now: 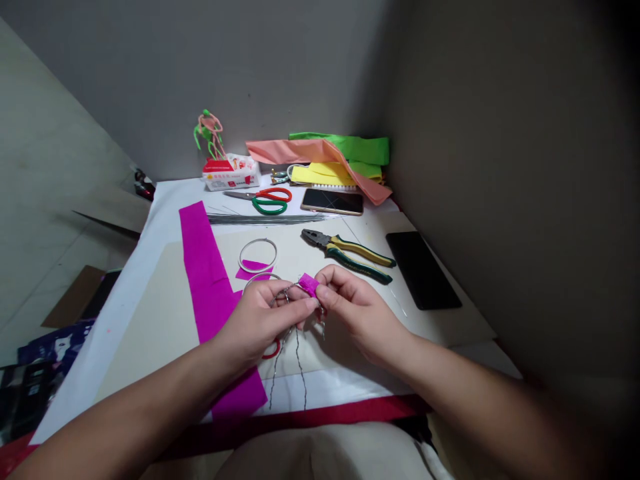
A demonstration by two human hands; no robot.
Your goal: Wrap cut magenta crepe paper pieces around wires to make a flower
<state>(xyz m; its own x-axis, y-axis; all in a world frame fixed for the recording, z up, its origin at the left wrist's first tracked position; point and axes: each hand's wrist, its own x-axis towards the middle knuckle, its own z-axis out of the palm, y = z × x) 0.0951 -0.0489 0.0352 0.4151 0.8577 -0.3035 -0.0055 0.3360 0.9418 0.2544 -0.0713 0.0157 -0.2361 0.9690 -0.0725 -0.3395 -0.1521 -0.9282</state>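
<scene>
Left-hand fingers [299,305] clench a twisted wire [295,363] whose ends hang down toward the body; a magenta crepe-paper scrap [309,285] sits just past the fingertips, slanting between the hands, pressed by the nearer right-hand fingers [333,285].

A grey wall [150,80] rises behind the table and meets a second wall [500,167] on the right, which sinks into deep shadow. The table's white cover [115,313] ends in a red edge [300,420] nearest the camera. Left of the table, a pale tiled floor [50,300] holds a brown cardboard scrap [75,297] and a dark printed bag [55,347]. The light is soft and dim.
</scene>
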